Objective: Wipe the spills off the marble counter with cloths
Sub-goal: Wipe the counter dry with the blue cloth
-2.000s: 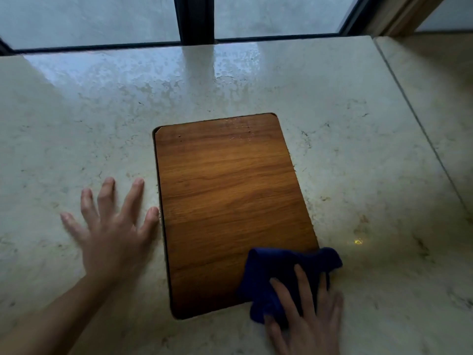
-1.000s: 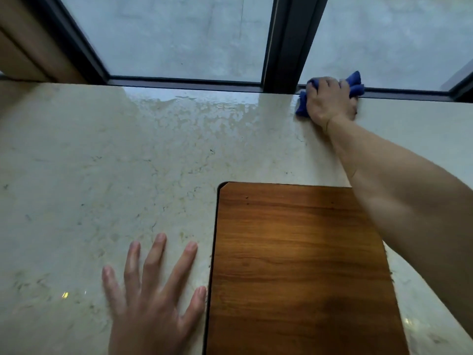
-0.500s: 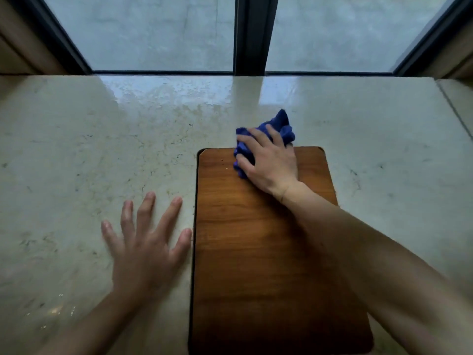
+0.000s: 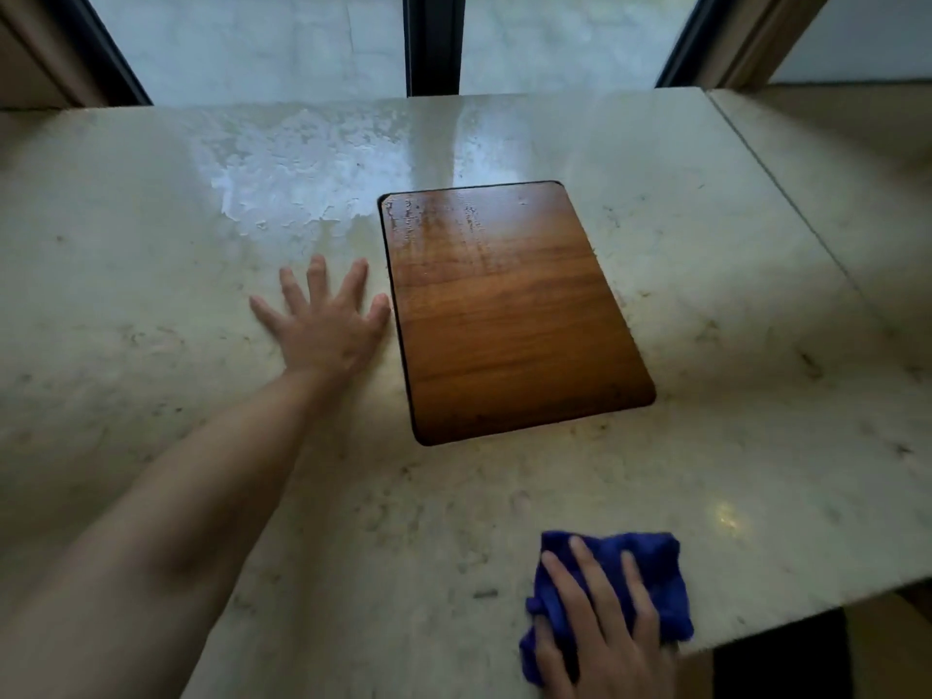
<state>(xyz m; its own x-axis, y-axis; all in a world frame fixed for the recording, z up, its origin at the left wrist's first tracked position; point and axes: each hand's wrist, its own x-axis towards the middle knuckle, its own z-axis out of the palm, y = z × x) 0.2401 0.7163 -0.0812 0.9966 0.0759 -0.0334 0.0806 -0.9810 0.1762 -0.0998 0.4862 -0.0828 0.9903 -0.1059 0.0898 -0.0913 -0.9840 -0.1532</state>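
Note:
A cream marble counter [image 4: 706, 345] fills the view. A wet, patchy film of spill [image 4: 282, 179] shines on it at the back left, near the window. A blue cloth [image 4: 650, 567] lies crumpled at the counter's near right edge, and my right hand [image 4: 600, 633] presses flat on top of it. My left hand [image 4: 323, 325] rests palm down on the marble with fingers spread, just left of a wooden board [image 4: 509, 315] set in the counter's middle. Damp streaks show on the board's far end.
A window with a dark central frame post [image 4: 433, 42] runs along the counter's far edge. A seam [image 4: 787, 194] in the marble crosses the right side. The counter's front edge drops off at the lower right, beside the cloth.
My right hand has pulled the blue cloth from the board's far end back across it to the near right edge of the counter. My left hand stayed flat beside the board.

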